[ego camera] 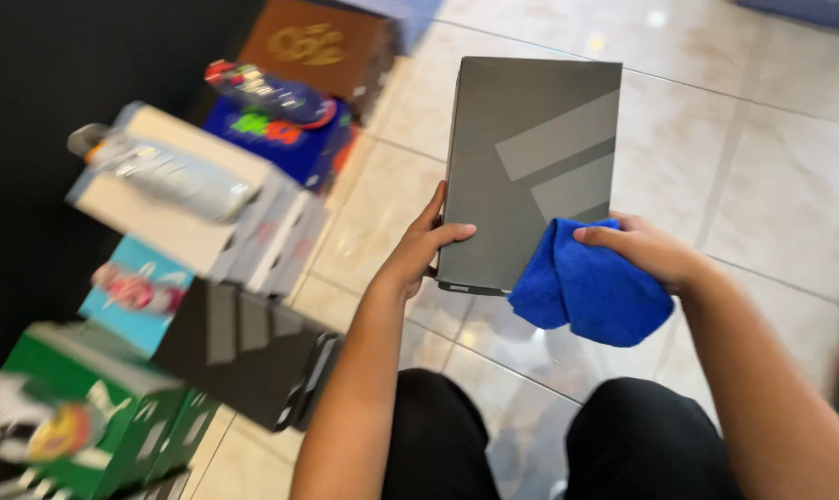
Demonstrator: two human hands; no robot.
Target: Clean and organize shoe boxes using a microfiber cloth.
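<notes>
A flat dark grey box (521, 148) with paler grey stripes on its lid is held up in front of me over the tiled floor. My left hand (421, 245) grips its lower left edge, thumb across the lid. My right hand (646, 248) holds a bunched blue cloth (588, 292) pressed against the box's lower right corner. My knees in black trousers (438, 435) show below.
Along the left stand several shoe boxes: a brown one (313, 42), a blue one (276, 139), a white one (192, 199), a black one (239, 352) and a green one (105, 417), with shoes lying on some. Beige floor tiles (771, 185) spread to the right.
</notes>
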